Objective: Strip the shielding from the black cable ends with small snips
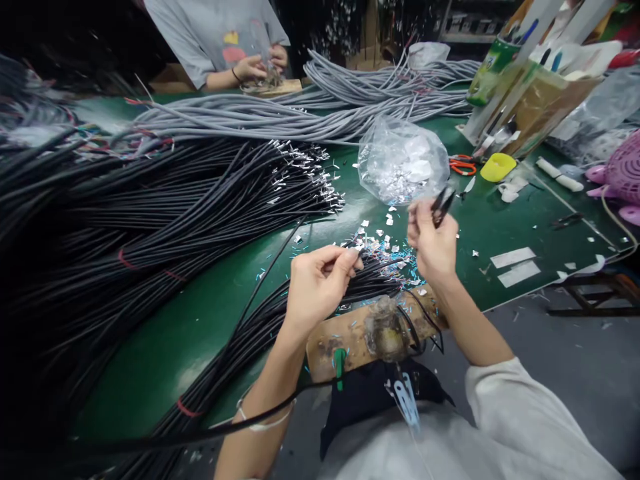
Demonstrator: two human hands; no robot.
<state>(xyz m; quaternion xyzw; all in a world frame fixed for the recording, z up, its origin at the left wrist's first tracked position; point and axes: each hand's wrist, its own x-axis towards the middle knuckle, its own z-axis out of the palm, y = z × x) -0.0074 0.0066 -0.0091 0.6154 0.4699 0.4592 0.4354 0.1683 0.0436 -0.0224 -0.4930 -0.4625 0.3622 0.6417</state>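
Observation:
My left hand (317, 283) is closed in a pinch on the end of a thin black cable (273, 263) that runs back toward a black cable bundle (235, 350) at the table's front edge. My right hand (434, 240) is closed around a small black tool (443, 202) whose tips point up and away. Silver foil scraps (385, 243) lie scattered on the green table (220, 293) between and beyond both hands. A wooden block (350, 340) with a lump of residue sits just below my hands at the table edge.
A big pile of black cables (150, 200) fills the left. Grey cables (300, 110) lie at the back, where another person's hands (260, 65) work. A clear plastic bag (403, 160), orange scissors (463, 165), a yellow dish (497, 167) and a cardboard box (535, 100) stand to the right.

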